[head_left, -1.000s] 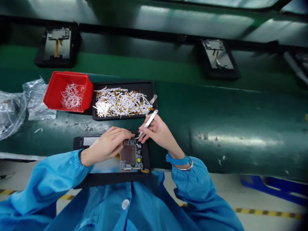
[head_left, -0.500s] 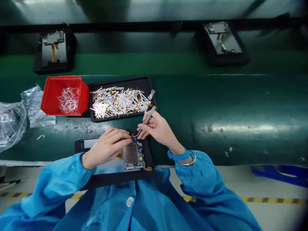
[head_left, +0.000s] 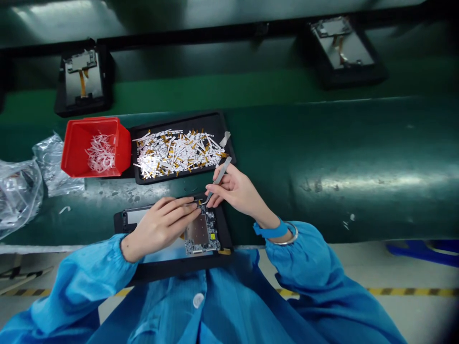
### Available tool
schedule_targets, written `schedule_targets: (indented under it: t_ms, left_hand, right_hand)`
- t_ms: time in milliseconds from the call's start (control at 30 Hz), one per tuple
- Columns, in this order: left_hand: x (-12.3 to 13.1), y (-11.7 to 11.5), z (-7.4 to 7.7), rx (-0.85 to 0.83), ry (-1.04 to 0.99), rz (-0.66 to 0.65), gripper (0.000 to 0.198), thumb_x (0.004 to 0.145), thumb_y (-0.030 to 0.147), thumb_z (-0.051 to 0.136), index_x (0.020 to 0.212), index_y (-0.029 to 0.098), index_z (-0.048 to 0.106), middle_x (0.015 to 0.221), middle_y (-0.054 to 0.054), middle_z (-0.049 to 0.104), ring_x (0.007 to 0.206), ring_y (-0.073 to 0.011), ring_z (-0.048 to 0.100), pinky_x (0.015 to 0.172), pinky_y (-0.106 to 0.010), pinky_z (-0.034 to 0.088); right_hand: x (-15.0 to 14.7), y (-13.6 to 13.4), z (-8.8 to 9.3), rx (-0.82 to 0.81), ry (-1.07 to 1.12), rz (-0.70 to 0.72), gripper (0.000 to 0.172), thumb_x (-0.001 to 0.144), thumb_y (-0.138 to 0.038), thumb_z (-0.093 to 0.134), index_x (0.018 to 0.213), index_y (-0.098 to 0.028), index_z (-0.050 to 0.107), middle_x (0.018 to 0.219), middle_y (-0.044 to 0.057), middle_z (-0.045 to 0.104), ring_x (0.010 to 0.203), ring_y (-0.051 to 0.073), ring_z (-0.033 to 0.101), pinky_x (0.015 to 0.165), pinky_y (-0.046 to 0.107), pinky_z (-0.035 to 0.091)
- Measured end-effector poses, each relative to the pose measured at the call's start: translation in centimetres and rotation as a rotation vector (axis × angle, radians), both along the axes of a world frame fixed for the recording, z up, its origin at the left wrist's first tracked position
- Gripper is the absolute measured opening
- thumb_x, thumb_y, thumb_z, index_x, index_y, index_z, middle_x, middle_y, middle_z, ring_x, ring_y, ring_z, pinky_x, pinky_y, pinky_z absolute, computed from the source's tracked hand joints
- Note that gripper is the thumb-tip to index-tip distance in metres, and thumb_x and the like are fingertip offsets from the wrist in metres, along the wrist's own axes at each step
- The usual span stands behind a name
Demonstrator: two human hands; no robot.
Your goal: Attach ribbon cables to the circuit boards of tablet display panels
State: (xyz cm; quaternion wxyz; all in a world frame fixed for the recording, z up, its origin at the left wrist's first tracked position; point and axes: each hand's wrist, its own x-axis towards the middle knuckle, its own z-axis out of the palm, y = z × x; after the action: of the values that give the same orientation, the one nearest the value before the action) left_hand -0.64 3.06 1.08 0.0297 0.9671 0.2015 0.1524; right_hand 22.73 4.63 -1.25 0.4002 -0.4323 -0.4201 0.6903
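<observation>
In the head view, my right hand [head_left: 233,191] pinches a pair of grey tweezers [head_left: 219,177]. Their tip points down at the top edge of a circuit board [head_left: 197,231] with a metal shield and a yellow label. My left hand [head_left: 167,224] lies over the board's upper left, fingers stretched out, fingertips beside the tweezer tip. Whatever lies under those fingertips is hidden. The board sits on an opened tablet-like device [head_left: 158,258], which rests in a black holder [head_left: 224,229] at the bench's front edge.
Beyond my hands, a black tray [head_left: 211,122] holds many white strips with amber ends. Left of it are a red bin [head_left: 124,153] with white scraps and clear plastic bags [head_left: 17,196]. Two similar devices in black holders [head_left: 82,81] [head_left: 347,48] stand farther back.
The camera view has tilted slightly. My left fingers reach a little farther right and look straighter across the board. My right hand keeps the tweezers at nearly the same spot.
</observation>
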Motion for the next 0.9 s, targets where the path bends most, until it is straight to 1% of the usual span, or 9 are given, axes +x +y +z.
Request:
schedule_targets:
  t_ms: [167, 233, 333, 433, 567, 700, 767, 900]
  left_hand:
    - [0.4, -0.6, 0.2, 0.017, 0.038, 0.025, 0.031, 0.097, 0.010, 0.047, 0.125, 0.012, 0.058, 0.120, -0.009, 0.070, 0.121, -0.0232, 0.061, 0.090, -0.035, 0.048]
    - [0.5, -1.0, 0.1, 0.025, 0.056, 0.039, 0.034, 0.097, 0.009, 0.047, 0.129, 0.010, 0.056, 0.121, -0.010, 0.069, 0.123, -0.0248, 0.060, 0.092, -0.037, 0.047]
    - [0.4, -1.5, -0.1, 0.018, 0.072, 0.071, 0.037, 0.097, 0.007, 0.045, 0.133, 0.005, 0.052, 0.123, -0.014, 0.068, 0.128, -0.0267, 0.057, 0.098, -0.039, 0.044]
    - [0.4, -1.5, -0.2, -0.007, 0.064, 0.098, 0.038, 0.097, 0.007, 0.044, 0.134, 0.003, 0.049, 0.122, -0.015, 0.067, 0.128, -0.0246, 0.057, 0.099, -0.037, 0.044]
    - [0.4, -1.2, -0.2, -0.014, 0.056, 0.100, 0.036, 0.097, 0.008, 0.045, 0.132, 0.005, 0.051, 0.121, -0.014, 0.068, 0.125, -0.0227, 0.058, 0.096, -0.035, 0.044]
    - [0.4, -1.2, -0.1, 0.010, 0.082, 0.077, 0.035, 0.097, 0.007, 0.044, 0.131, 0.006, 0.053, 0.125, -0.011, 0.067, 0.124, -0.0247, 0.058, 0.094, -0.037, 0.043]
    - [0.4, -1.4, 0.1, 0.042, 0.125, 0.052, 0.037, 0.097, 0.007, 0.043, 0.132, 0.005, 0.053, 0.128, -0.010, 0.066, 0.125, -0.0272, 0.057, 0.095, -0.039, 0.042]
    - [0.6, -1.7, 0.9, 0.197, 0.269, 0.001, 0.039, 0.098, 0.007, 0.038, 0.132, 0.003, 0.054, 0.129, -0.011, 0.065, 0.127, -0.0299, 0.056, 0.095, -0.041, 0.044]
  right_hand:
    - [0.0, -0.1, 0.3, 0.050, -0.037, 0.017, 0.044, 0.078, -0.047, 0.075, 0.089, -0.023, 0.040, 0.068, -0.004, 0.067, 0.052, 0.016, 0.071, 0.046, 0.023, 0.059]
    - [0.1, -0.1, 0.3, 0.077, -0.048, 0.029, 0.042, 0.079, -0.046, 0.075, 0.090, -0.023, 0.041, 0.069, -0.004, 0.066, 0.053, 0.016, 0.071, 0.047, 0.023, 0.059]
    - [0.2, -0.1, 0.3, 0.105, -0.055, 0.037, 0.041, 0.078, -0.043, 0.076, 0.089, -0.023, 0.042, 0.069, -0.005, 0.065, 0.054, 0.015, 0.071, 0.048, 0.022, 0.059]
    - [0.2, -0.1, 0.2, 0.105, -0.039, 0.036, 0.040, 0.079, -0.040, 0.076, 0.089, -0.023, 0.042, 0.069, -0.005, 0.066, 0.054, 0.015, 0.071, 0.048, 0.022, 0.058]
    - [0.1, -0.1, 0.2, 0.101, -0.020, 0.038, 0.039, 0.079, -0.038, 0.076, 0.089, -0.023, 0.041, 0.068, -0.005, 0.065, 0.052, 0.015, 0.070, 0.046, 0.021, 0.057]
    - [0.2, -0.1, 0.2, 0.105, -0.012, 0.034, 0.038, 0.080, -0.036, 0.075, 0.089, -0.023, 0.041, 0.068, -0.005, 0.065, 0.051, 0.014, 0.069, 0.046, 0.021, 0.057]
    - [0.1, -0.1, 0.1, 0.103, -0.006, 0.041, 0.039, 0.080, -0.038, 0.075, 0.089, -0.023, 0.040, 0.068, -0.005, 0.066, 0.051, 0.014, 0.069, 0.046, 0.022, 0.057]
    - [-0.1, 0.2, 0.0, 0.102, -0.016, 0.054, 0.042, 0.078, -0.044, 0.076, 0.088, -0.024, 0.040, 0.068, -0.005, 0.066, 0.050, 0.014, 0.068, 0.044, 0.022, 0.055]
